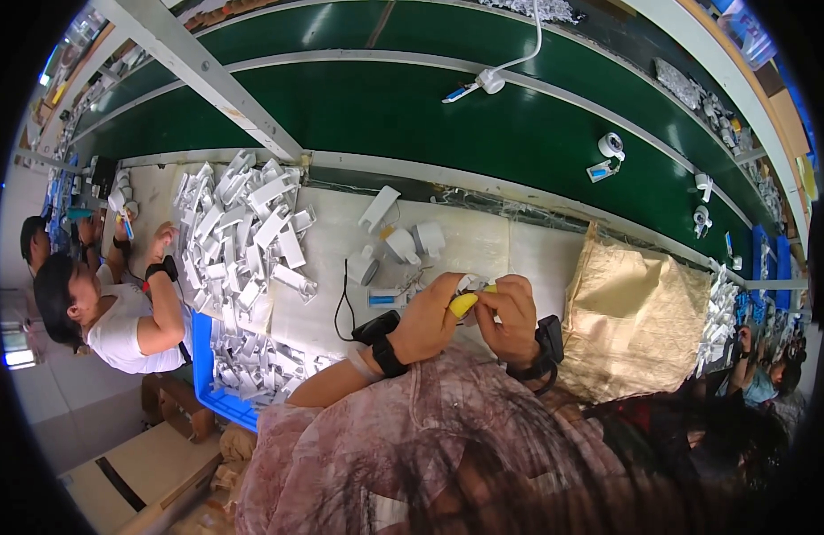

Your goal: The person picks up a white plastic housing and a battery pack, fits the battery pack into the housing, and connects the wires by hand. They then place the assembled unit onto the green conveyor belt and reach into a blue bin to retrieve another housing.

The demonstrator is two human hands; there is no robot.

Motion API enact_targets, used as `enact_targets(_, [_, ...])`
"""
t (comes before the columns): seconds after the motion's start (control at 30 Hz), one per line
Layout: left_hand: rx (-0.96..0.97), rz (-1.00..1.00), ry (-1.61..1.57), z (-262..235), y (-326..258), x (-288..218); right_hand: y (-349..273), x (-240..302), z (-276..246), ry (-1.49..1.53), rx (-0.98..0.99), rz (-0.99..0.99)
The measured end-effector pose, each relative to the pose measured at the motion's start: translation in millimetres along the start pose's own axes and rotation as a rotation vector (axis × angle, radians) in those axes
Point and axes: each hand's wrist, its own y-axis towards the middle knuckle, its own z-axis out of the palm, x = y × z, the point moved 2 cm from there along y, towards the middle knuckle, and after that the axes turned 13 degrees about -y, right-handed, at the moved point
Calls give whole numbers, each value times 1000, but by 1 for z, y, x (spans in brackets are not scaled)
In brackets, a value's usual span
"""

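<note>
Yellow plastic is showing between the two bare hands, where a small, bright yellow-and-white piece (463, 305) is sitting just in front of the chest, above the near edge of the worktop; the left hand (427, 314) is pinching it between thumb and curled fingers, while the right hand (508, 319) is closing its bent fingertips on the other end, though the fingers are hiding the exact grip; this close hold is probably bringing the work within easy sight and letting both thumbs bear on it; white, channel-shaped plastic housings (247, 236) are lying heaped to the left, likely for a short reach, and rounded white plastic fittings (427, 239) are resting just beyond the hands; a crumpled, golden-tan woven sheet (639, 316) is covering the worktop to the right; pale, scuffed sheeting is facing the worktop (483, 245), and a long, glossy green conveyor belt (367, 116) is running beyond it, carrying scattered white lamp-like fittings (610, 144); at the left, a co-worker in a white top (131, 334) is standing near a blue plastic bin (229, 408).
</note>
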Motion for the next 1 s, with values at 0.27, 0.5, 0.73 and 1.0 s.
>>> enact_targets(0.27, [79, -112, 36, 0, 4, 13, -4, -10, 7, -9, 90, 23])
enact_targets(0.5, [129, -274, -83, 0, 9, 5, -5, -16, 8, 26, 37, -25])
enact_targets(0.73, [99, -368, -164, 1, 7, 4, -4, -15, 8, 32, 56, -55])
enact_targets(1.0, [-21, -134, -138, 5, 7, 9, -3, -10, 11, 18, 52, 6])
